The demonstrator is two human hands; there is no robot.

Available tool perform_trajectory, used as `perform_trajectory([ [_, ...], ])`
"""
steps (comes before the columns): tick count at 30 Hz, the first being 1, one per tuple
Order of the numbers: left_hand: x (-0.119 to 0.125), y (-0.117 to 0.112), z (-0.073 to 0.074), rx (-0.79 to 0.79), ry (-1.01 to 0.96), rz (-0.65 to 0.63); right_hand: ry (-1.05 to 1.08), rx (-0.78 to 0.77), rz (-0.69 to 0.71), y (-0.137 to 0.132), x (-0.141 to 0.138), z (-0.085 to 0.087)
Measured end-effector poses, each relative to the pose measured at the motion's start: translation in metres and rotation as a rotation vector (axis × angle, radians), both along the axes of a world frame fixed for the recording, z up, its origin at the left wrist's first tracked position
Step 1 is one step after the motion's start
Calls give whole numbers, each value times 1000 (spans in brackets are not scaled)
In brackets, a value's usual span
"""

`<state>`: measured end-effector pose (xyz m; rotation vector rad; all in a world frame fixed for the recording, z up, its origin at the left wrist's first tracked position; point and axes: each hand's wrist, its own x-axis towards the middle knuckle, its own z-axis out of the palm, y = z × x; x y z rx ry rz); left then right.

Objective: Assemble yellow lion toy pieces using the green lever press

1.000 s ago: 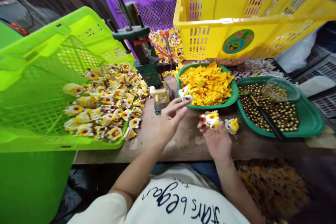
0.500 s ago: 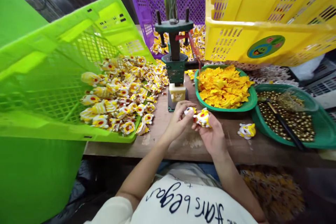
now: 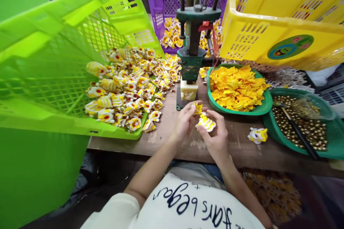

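Note:
Both hands meet over the wooden table [image 3: 242, 146], just in front of the green hand press [image 3: 191, 61]. My right hand [image 3: 215, 137] is closed around a yellow-and-white striped toy body [image 3: 206, 123]. My left hand [image 3: 184, 123] pinches a small yellow toy piece [image 3: 198, 108] against that body's top. A cream block [image 3: 188, 90] sits on the press base right behind my fingers. One finished tiger-like toy [image 3: 258, 135] lies alone on the table to the right.
A tilted lime crate [image 3: 53, 64] spills several painted toys [image 3: 129, 89] at left. Behind stand a purple crate [image 3: 166, 3] and a yellow crate [image 3: 282, 18]. A green bowl of yellow pieces [image 3: 238, 87] and a green tray of brass beads [image 3: 303, 125] with a dark tool sit at right.
My hands came together from apart; the left hand brought its small piece onto the toy body in the right hand. The view shifted left, so the press now sits centred.

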<state>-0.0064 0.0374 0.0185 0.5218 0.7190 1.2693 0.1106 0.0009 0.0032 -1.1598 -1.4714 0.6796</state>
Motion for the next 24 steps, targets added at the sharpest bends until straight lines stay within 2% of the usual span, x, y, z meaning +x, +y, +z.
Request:
perform_trajectory([
  [5,6,-8,0,51,18,-4,-210,158,-75,1,1,7],
  [14,8,-11,-3,95,-22,-100,-297,198,-95,0,5,8],
  [20,5,-12,6,101,-26,-225,-347,179,-61,-1,9,17],
  [24,4,-13,10,115,-19,-276,-360,262,-154,-4,0,12],
])
